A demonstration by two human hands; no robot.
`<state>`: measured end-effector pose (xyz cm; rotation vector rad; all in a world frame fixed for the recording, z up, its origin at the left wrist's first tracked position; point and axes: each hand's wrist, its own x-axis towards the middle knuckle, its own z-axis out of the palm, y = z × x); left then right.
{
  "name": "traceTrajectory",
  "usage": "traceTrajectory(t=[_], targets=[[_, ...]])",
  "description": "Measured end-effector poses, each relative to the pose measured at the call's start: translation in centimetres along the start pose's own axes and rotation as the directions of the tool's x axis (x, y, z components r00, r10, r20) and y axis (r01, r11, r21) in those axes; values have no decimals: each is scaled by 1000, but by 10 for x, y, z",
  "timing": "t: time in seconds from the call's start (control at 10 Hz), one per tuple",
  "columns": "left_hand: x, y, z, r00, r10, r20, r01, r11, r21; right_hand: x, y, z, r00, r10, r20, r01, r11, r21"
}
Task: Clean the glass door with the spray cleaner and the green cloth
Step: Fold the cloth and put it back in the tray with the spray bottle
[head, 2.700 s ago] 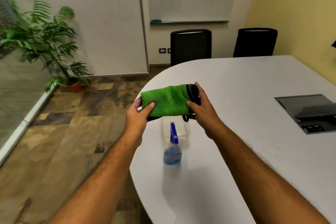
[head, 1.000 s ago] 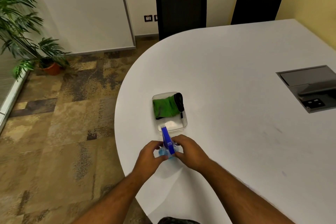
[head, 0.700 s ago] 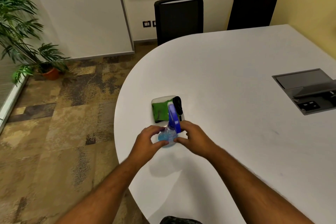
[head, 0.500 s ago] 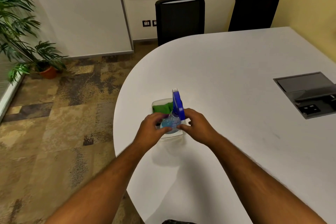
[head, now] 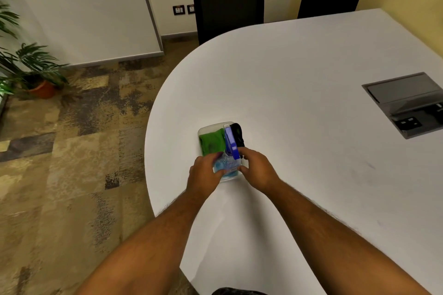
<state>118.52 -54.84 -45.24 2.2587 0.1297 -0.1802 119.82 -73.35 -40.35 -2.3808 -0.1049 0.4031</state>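
Note:
A clear spray bottle (head: 226,163) with blue liquid and a blue trigger head stands in the near end of a clear plastic tray (head: 202,130) on the white table (head: 299,108). My left hand (head: 203,172) and my right hand (head: 257,166) grip the bottle's body from either side. The folded green cloth (head: 212,142) with a black edge lies in the tray's far end, just behind the bottle. My fingers hide the bottle's lower sides.
The tray sits near the table's rounded left edge. A grey power-socket hatch (head: 407,103) is set into the table at right. Two black chairs (head: 227,0) stand at the far end. A potted plant (head: 28,72) stands on the patterned floor at left.
The green cloth went from my hands into the tray. Both hands then took the spray bottle from the table in front of the tray and brought it into the tray's near end.

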Motion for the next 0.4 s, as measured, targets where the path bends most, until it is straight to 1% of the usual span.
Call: traceTrajectory(t=[0.1, 0.3, 0.4], targets=[[-6, -7, 5, 999, -35, 2, 35, 998, -48, -16, 6, -9, 999, 40, 5, -40, 999, -14], [-42, 1, 9, 988, -114, -105, 102, 987, -121, -59, 31, -9, 998, 39, 41, -36, 998, -57], [-83, 6, 12, 972, -173, -160, 155, 981, -118, -90, 55, -7, 997, 49, 59, -44, 996, -75]])
